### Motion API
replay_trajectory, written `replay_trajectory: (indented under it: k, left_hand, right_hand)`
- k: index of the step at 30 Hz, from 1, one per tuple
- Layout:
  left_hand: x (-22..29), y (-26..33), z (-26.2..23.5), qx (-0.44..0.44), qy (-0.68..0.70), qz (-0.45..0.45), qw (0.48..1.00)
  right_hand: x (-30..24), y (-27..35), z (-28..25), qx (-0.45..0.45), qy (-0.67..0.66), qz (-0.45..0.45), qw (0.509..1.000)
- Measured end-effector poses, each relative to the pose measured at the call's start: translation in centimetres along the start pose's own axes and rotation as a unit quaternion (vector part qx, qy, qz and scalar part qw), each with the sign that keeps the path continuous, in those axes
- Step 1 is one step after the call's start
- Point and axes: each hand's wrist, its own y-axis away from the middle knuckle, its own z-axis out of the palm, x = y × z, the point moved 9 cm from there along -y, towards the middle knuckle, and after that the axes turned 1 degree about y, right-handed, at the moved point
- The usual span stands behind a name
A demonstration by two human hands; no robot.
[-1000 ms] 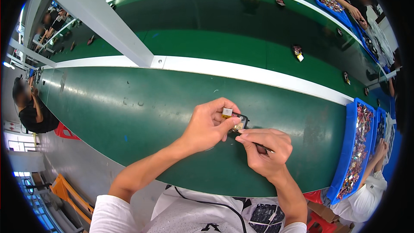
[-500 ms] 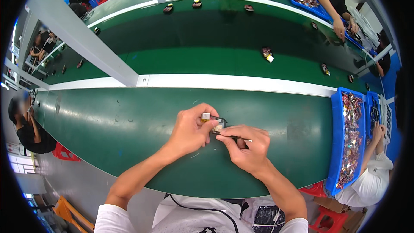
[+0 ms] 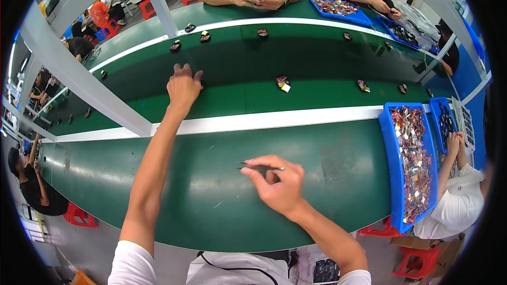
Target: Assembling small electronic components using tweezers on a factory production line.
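Observation:
My left hand [image 3: 183,88] reaches far out over the dark green belt [image 3: 232,63], past the white rail. Its fingers are spread, slightly smeared at the tips, and nothing shows between them. Just beside its thumb, partly hidden by the hand, lies a small dark part [image 3: 203,84]. Above the near green tabletop [image 3: 338,174] my right hand [image 3: 280,182] pinches a pair of thin dark tweezers [image 3: 261,168], tips pointing left. Right of the left hand on the belt is a small dark-red assembly with a white and yellow piece [image 3: 283,83].
At right stands a long blue bin [image 3: 388,158] full of small reddish parts, with a smaller blue tray [image 3: 441,106] beyond it. A white rail [image 3: 253,121] and slanted post [image 3: 90,79] border the belt. Several assemblies lie on it. Co-workers sit around.
My left hand has left the small black assembly held near the right hand and stretched forward over the belt, fingers now spread. The right hand keeps the tweezers. The view has shifted.

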Motion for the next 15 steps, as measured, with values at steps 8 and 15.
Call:
replay_trajectory:
  k: [8, 15]
  left_hand:
    - [15.9, -0.9, 5.3, -0.184, 0.364, 0.146, 0.901]
    - [20.0, -0.4, 10.0, -0.298, 0.242, 0.149, 0.911]
  right_hand:
    - [-1.1, 0.7, 1.0, -0.051, 0.036, -0.088, 0.994]
    - [-1.2, 0.3, 1.1, -0.060, 0.039, -0.086, 0.994]
